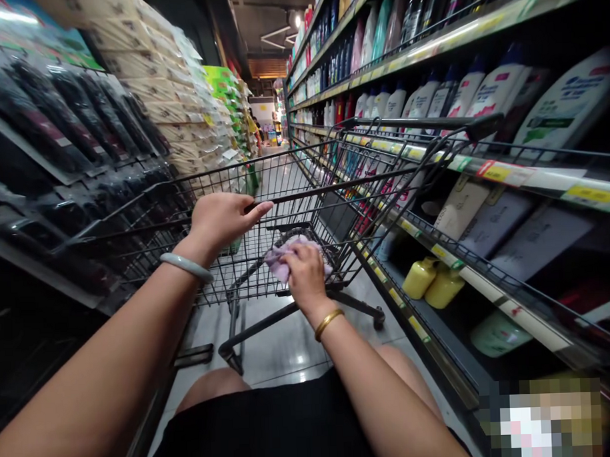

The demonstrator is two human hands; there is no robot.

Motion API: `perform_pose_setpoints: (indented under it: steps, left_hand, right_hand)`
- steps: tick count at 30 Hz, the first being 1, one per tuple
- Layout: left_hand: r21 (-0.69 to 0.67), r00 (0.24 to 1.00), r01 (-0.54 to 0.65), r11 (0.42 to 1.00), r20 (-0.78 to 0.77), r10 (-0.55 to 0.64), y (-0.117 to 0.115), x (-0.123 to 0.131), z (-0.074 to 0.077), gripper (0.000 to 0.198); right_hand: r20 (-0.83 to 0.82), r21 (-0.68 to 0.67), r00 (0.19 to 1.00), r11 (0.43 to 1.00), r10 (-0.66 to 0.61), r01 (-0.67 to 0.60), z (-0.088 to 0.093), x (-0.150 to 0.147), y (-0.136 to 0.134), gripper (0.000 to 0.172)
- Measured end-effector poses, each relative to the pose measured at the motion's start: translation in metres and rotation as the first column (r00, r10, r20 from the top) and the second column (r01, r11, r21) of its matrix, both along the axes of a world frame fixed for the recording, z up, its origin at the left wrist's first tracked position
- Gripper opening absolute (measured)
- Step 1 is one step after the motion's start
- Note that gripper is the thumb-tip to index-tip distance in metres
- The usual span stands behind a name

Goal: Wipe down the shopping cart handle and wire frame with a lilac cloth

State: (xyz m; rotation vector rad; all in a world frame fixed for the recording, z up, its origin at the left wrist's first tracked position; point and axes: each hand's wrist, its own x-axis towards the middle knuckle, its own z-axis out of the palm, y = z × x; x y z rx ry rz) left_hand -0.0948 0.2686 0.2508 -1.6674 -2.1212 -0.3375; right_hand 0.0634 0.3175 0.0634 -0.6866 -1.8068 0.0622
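A black wire shopping cart [243, 190] stands sideways in front of me. My left hand [223, 221], with a pale bangle on the wrist, is wrapped over the cart's upper rail, its thumb pointing right. Lower and to the right, my right hand [305, 272], with a gold bangle, has its fingers pressed on a crumpled light purple cloth [281, 259]. The cloth lies against the wire side of the cart. Part of it is hidden under the fingers.
Shelves [508, 175] of bottles run along the right, with yellow bottles [419, 278] low down. Packaged goods [75, 116] hang at the left beside stacked packs [150, 80]. The aisle floor [277, 169] stretches ahead beyond the cart. Cart wheels [378, 317] rest on the tiles.
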Motion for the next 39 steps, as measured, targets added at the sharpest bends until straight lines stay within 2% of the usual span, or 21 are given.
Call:
perform_pose_setpoints:
  steps: [3,6,9,11,13,15,16,18,20,24,26,30,34,37,39]
  left_hand:
    - [-0.004,1.0,-0.01,1.0,-0.012,0.01,-0.001,-0.006,-0.001,0.071]
    - [-0.031,0.999,-0.009,0.999,-0.041,0.008,-0.004,-0.009,-0.001,0.069]
    - [-0.037,0.99,0.041,0.998,-0.13,-0.046,-0.01,-0.004,0.0,0.066]
    - [0.034,0.979,0.085,0.996,-0.191,-0.077,-0.011,0.005,-0.001,0.061]
    - [0.132,0.977,0.127,0.983,-0.188,-0.101,-0.009,0.018,-0.003,0.053]
    - [0.179,0.982,0.16,0.971,-0.132,-0.138,-0.003,0.033,-0.009,0.047]
    - [0.179,0.983,0.168,0.969,-0.108,-0.15,0.001,0.04,-0.012,0.046]
    - [0.185,0.988,0.141,0.973,-0.09,-0.126,0.008,0.052,-0.019,0.047]
    - [0.236,0.994,0.09,0.968,-0.084,-0.072,0.014,0.06,-0.026,0.047]
    - [0.373,0.999,0.047,0.927,-0.023,-0.042,0.018,0.066,-0.035,0.051]
    - [0.413,0.998,0.058,0.909,-0.004,-0.062,0.018,0.067,-0.037,0.054]
    - [0.48,0.995,0.096,0.872,-0.026,-0.095,0.012,0.072,-0.04,0.057]
    - [0.492,0.995,0.099,0.865,-0.027,-0.099,0.001,0.08,-0.042,0.056]
    - [0.513,0.994,0.102,0.852,-0.018,-0.108,-0.007,0.083,-0.042,0.054]
    - [0.526,0.993,0.107,0.844,-0.019,-0.114,-0.011,0.082,-0.042,0.052]
  right_hand:
    - [-0.05,0.013,0.998,0.999,0.039,-0.038,0.014,0.009,0.0,0.032]
    - [-0.205,0.022,0.977,0.998,-0.054,0.06,0.034,0.028,0.01,0.028]
    - [-0.231,0.001,0.968,0.995,-0.102,0.105,0.035,0.031,0.014,0.025]
    - [-0.184,-0.028,0.981,0.998,-0.057,0.052,0.03,0.025,0.012,0.025]
    - [-0.15,-0.02,0.988,0.999,0.034,-0.037,0.03,0.022,0.01,0.028]
    - [-0.175,0.044,0.982,0.997,0.076,-0.069,0.039,0.027,0.013,0.029]
    - [-0.222,0.086,0.973,0.995,0.06,-0.041,0.047,0.033,0.017,0.028]
    - [-0.37,0.143,0.929,0.987,-0.02,0.078,0.062,0.05,0.028,0.024]
    - [-0.516,0.139,0.854,0.977,-0.069,0.163,0.073,0.067,0.042,0.026]
    - [-0.717,0.01,0.69,0.988,-0.1,0.154,0.079,0.088,0.06,0.038]
    - [-0.75,-0.007,0.651,0.986,-0.117,0.169,0.083,0.091,0.062,0.04]
    - [-0.693,0.118,0.709,0.95,-0.129,0.288,0.096,0.086,0.056,0.037]
    - [-0.573,0.149,0.786,0.914,-0.232,0.378,0.099,0.06,0.036,0.036]
    - [-0.497,0.147,0.842,0.936,-0.211,0.321,0.097,0.044,0.014,0.034]
    - [-0.461,0.134,0.87,0.956,-0.174,0.262,0.099,0.046,0.004,0.028]
